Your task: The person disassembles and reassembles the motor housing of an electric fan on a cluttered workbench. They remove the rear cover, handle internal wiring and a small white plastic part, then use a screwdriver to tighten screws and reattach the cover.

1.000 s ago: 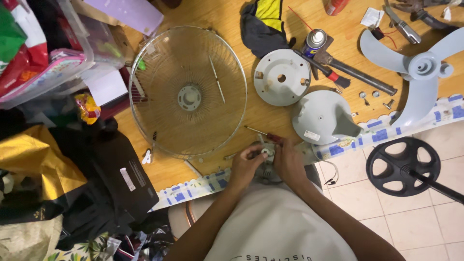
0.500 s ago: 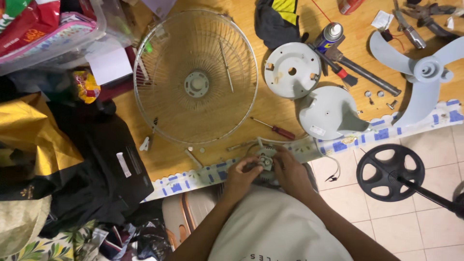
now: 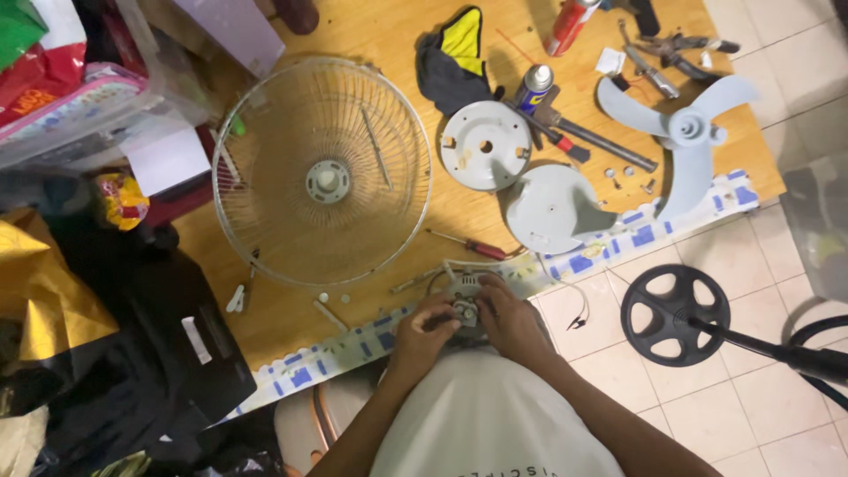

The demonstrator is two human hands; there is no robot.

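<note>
Two hands meet over small grey fan motor (image 3: 463,299), held close to body at wooden mat's (image 3: 442,212) near edge. Left hand (image 3: 422,334) now cups motor from side, fingers curled on casing; right hand (image 3: 505,320) pinches its front, fingertips together, possibly on small fastener, view too blurred to confirm. Compared with second ago, hands barely shift; camera tilts, work stays on motor. Wire fan guard (image 3: 325,172), red-handled screwdriver (image 3: 473,246), grey blade (image 3: 685,141), round housings (image 3: 486,146) lie untouched beyond.
</note>
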